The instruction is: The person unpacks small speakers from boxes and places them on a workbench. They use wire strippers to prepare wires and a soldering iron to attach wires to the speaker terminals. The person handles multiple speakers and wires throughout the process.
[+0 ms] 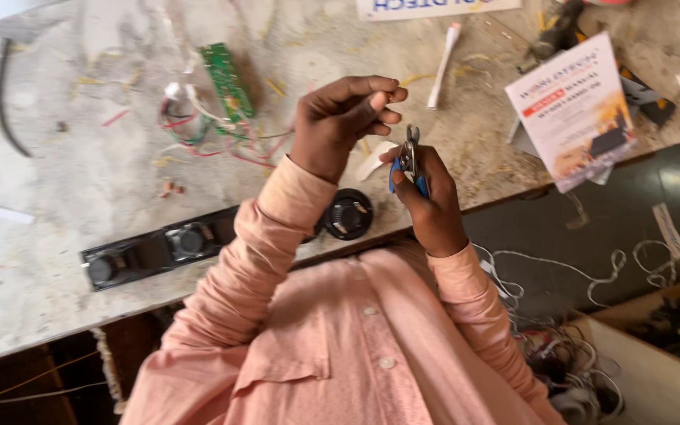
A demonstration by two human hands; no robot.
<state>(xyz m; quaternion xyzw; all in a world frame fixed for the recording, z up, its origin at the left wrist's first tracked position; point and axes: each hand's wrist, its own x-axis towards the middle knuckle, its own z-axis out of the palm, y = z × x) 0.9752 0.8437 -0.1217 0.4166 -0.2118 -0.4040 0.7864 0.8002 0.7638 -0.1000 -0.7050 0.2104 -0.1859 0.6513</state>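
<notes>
Left hand [340,118] is up over the desk [80,205] with its fingertips pinched together. If there's something in that grip, it's too small to make out, so can't tell what it's pinching. Right hand [426,201] sits just beside it, a bit lower and nearer the desk edge, grip pressed around the blue handles of a small pair of pliers [409,157]. The metal tip pointing up toward the left fingers, close but not touching as far as I can see.

Behind the left hand there's a green circuit board [226,79] lying on the desk with a tangle of red, white and green wires [198,130] coming off it. Below the arms, along the front edge, is a long black speaker bar [159,248] with round drivers, and one loose round speaker [348,214] right between the wrists. A white tube [444,63] lies farther back, and a printed booklet [576,110] hangs over the desk corner to the right. White cables [576,275] are piled on the floor below.
</notes>
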